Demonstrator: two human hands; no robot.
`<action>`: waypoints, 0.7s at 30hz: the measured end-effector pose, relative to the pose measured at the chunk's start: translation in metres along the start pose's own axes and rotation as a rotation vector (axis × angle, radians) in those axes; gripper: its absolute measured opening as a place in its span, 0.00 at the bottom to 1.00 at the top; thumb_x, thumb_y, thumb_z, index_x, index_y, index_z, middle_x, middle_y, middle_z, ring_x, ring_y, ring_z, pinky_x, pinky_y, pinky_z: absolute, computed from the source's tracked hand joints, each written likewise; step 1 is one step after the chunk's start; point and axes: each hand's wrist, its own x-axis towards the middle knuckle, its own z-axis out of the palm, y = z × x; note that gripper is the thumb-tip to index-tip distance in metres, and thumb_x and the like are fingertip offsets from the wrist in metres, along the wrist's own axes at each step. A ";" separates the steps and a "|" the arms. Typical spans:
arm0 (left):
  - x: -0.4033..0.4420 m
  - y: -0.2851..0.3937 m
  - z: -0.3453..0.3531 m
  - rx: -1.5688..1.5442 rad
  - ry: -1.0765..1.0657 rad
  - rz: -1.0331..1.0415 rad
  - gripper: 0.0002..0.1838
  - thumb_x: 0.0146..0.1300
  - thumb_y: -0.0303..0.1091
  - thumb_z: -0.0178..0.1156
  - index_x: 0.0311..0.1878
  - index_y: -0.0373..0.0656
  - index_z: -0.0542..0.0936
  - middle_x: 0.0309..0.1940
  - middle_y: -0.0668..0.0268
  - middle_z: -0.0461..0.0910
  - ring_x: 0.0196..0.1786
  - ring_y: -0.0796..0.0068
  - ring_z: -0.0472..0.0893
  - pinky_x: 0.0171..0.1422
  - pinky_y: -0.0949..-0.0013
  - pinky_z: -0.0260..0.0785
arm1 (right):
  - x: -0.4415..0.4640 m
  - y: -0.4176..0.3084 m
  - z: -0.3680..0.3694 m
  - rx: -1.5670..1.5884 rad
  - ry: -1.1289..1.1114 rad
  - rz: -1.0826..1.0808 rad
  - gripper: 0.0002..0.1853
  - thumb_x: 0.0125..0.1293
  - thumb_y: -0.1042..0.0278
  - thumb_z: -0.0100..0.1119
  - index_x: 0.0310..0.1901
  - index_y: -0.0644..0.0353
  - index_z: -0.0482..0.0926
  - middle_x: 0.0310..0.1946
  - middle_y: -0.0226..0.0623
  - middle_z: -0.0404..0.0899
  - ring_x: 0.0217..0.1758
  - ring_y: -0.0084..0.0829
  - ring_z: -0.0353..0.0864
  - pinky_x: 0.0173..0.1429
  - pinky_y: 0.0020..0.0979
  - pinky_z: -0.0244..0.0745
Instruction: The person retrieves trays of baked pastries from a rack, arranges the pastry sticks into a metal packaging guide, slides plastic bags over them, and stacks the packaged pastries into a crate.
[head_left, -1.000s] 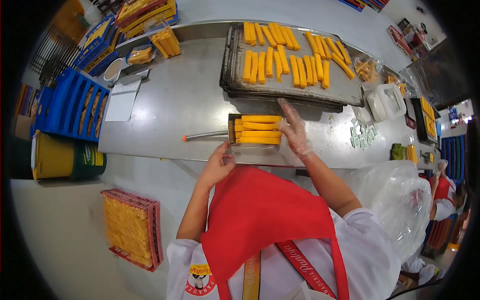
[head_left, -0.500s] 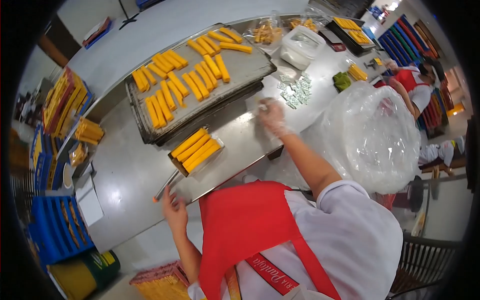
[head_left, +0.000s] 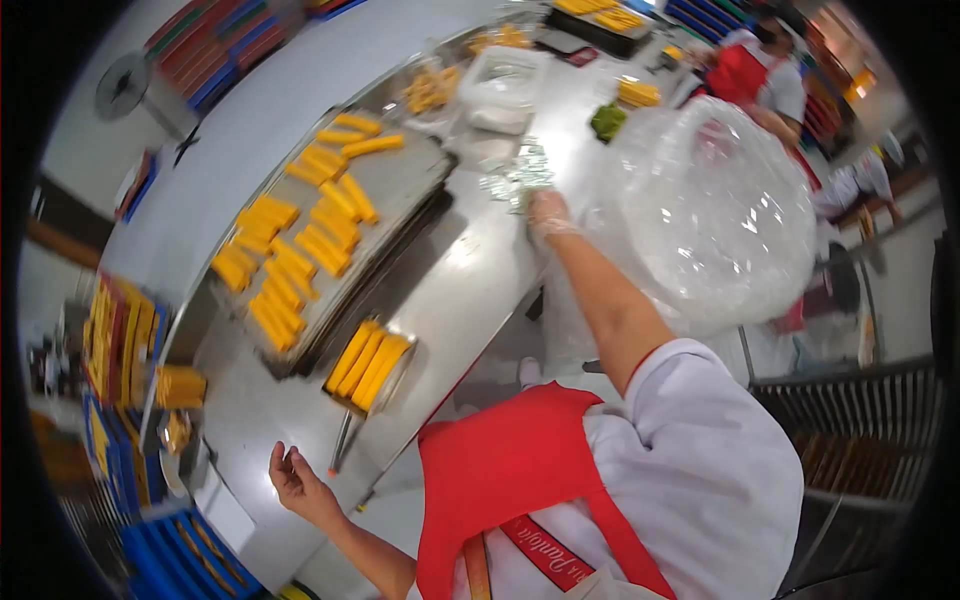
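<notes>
My gloved right hand is at the near edge of a spread of small printed packets; its fingers are blurred. My left hand, fingers apart and holding nothing, hovers over the near left part of the steel table. Between my hands sits a small open box holding several yellow sticks. A metal rod with an orange tip lies against the box. Beyond it, more yellow sticks lie in rows on a stack of dark baking trays.
A large clear plastic bag bulges at the right beside the table. A white lidded tub and a green cloth are at the far end. Co-workers in white and red are at the upper right. Blue crates stand lower left.
The view has turned toward the right. My right hand has left the box and reached the packets. My left hand has come off the box and moved left.
</notes>
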 end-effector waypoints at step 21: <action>-0.245 0.264 0.539 0.786 -1.601 1.588 0.19 0.55 0.37 0.68 0.50 0.41 0.84 0.52 0.55 0.81 0.53 0.51 0.82 0.55 0.56 0.79 | -0.149 0.020 0.038 0.959 -0.297 0.150 0.22 0.74 0.52 0.55 0.50 0.67 0.81 0.42 0.44 0.85 0.43 0.35 0.83 0.48 0.38 0.77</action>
